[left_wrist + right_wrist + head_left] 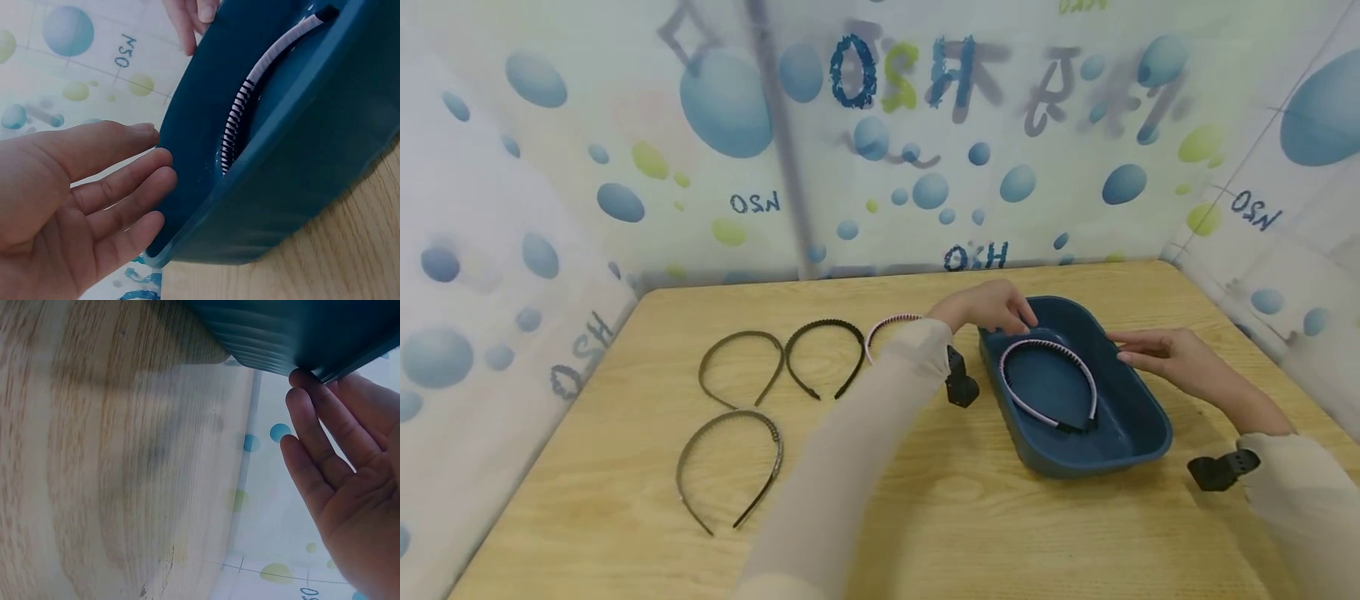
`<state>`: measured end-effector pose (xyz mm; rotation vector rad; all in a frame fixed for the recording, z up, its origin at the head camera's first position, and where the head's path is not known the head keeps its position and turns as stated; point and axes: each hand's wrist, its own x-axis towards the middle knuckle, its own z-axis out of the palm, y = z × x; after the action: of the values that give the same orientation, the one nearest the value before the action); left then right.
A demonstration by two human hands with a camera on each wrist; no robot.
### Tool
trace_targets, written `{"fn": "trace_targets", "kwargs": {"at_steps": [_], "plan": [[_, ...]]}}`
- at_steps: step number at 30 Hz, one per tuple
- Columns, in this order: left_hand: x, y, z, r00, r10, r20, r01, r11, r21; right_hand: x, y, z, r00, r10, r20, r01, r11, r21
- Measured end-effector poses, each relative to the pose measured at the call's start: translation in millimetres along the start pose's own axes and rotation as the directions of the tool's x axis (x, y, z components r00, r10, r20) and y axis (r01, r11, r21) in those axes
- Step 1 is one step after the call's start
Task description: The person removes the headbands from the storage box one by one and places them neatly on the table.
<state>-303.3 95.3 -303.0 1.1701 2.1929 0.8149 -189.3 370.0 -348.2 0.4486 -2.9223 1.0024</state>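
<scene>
A blue plastic basin [1037,454] stands on the right side of the wooden table. In it lies a pink-and-black headband [1093,383], its striped band showing in the left wrist view. My left hand [996,307] is at the basin's far left corner, palm turned toward it; in the left wrist view its fingers are loosely bent, with fingertips [164,157] right at the rim. My right hand [1180,358] is at the right long side, its fingers nearly straight, with fingertips [303,378] against the outer wall just under the rim.
Left of the basin, a dark brown headband [741,336], a black headband [826,323] and a partly hidden pink headband [891,320] lie in a row. A glittery headband [778,450] lies nearer. A patterned wall covering [865,208] rises behind the wooden table [587,467].
</scene>
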Motion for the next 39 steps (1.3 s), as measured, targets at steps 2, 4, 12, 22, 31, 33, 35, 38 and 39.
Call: {"fn": "trace_targets", "kwargs": {"at_steps": [2,4,12,22,31,33,35,38,39], "plan": [[1.1,-0.1,0.8,1.0,-0.003,-0.003,0.003,1.0,-0.01,0.7,0.1,0.5,1.0,-0.01,0.006,0.01,1.0,0.0],[3.5,-0.8,1.6,1.0,-0.013,-0.01,0.013,1.0,-0.024,0.9,0.8,1.5,1.0,-0.018,0.002,0.018,1.0,0.004],[17.9,0.5,5.3,0.998,-0.064,-0.03,0.062,0.997,-0.045,0.4,6.0,2.5,1.0,-0.03,-0.009,0.03,0.999,0.023],[27.9,11.8,11.3,0.99,-0.137,-0.044,0.137,0.991,0.0,0.5,2.0,1.1,1.0,-0.02,-0.006,0.02,1.0,0.021],[39.7,11.6,15.8,0.982,-0.177,-0.073,0.176,0.984,-0.024,4.5,2.1,0.6,1.0,-0.013,0.005,0.012,1.0,0.006],[42.1,11.3,17.7,0.98,-0.183,-0.077,0.181,0.983,-0.02,4.0,2.0,0.3,1.0,-0.012,0.011,0.012,1.0,0.014],[44.0,11.2,19.7,0.981,-0.178,-0.082,0.178,0.984,-0.008,3.3,2.1,0.1,1.0,-0.018,0.012,0.017,1.0,0.019],[46.1,11.4,22.7,0.98,-0.18,-0.085,0.181,0.983,0.005,2.2,1.7,0.0,1.0,-0.025,0.01,0.025,0.999,0.025],[46.6,11.3,23.7,0.98,-0.182,-0.086,0.183,0.983,0.007,2.1,1.6,0.3,1.0,-0.022,0.008,0.022,0.999,0.024]]}}
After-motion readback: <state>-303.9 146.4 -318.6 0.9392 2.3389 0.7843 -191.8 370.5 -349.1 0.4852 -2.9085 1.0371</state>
